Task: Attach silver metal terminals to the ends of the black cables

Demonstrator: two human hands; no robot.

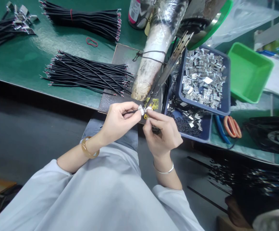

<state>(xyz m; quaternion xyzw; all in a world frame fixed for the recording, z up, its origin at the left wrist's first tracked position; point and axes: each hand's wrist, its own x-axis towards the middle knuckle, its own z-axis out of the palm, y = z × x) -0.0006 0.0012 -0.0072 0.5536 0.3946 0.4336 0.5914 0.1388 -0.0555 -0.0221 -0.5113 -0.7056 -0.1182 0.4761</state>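
Observation:
My left hand point(123, 118) is closed in a pinch on a black cable point(129, 112), whose end points right. White coverings show at my fingertips. At the cable's end, between both hands, is a small silvery metal piece point(144, 110); its exact shape is too small to tell. My right hand point(163, 130) is curled, with its index fingertip against that piece and the thumb just below. Right above my hands is the tip of a tapering machine arm point(139, 91) wrapped in clear film, beside a perforated metal strip point(171, 62).
Loose black cables point(88, 72) lie left on the green table point(14, 64), below a tied cable bundle point(81, 19) and a red rubber band point(91, 42). Rightward stand a blue bin point(227, 80) of metal brackets, a green bin point(252, 70) and orange-handled pliers point(232, 126). Another person's head shows lower right.

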